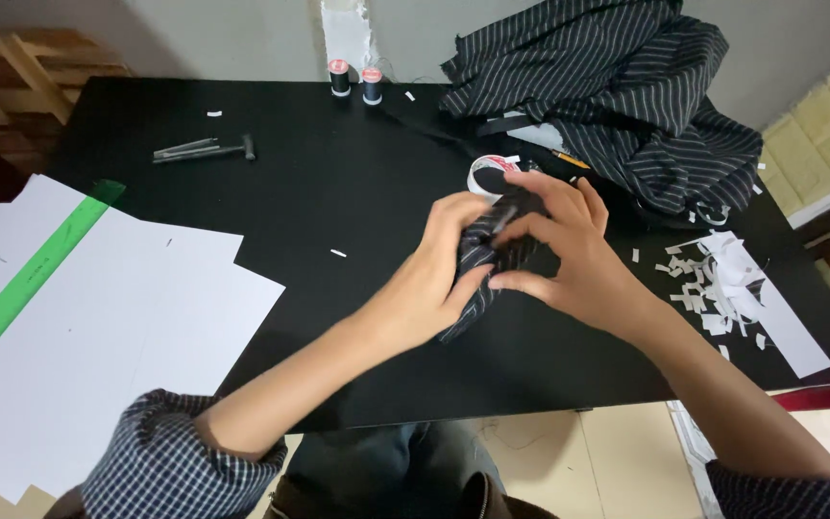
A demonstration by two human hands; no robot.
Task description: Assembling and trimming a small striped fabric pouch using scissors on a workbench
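Cloth piece [480, 274] is pinched between the left hand [444, 269] and right hand [569, 250], seemingly mid-way, no finished result visible yet on the table [338, 192].

2 thread spools [354, 82] at table's far edge; white sheets [98, 317] left; paper scraps [722, 284] right.

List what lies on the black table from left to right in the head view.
White paper sheets with a green strip → dark metal tool → two thread spools → left hand and right hand on small striped cloth piece → white paper scraps.
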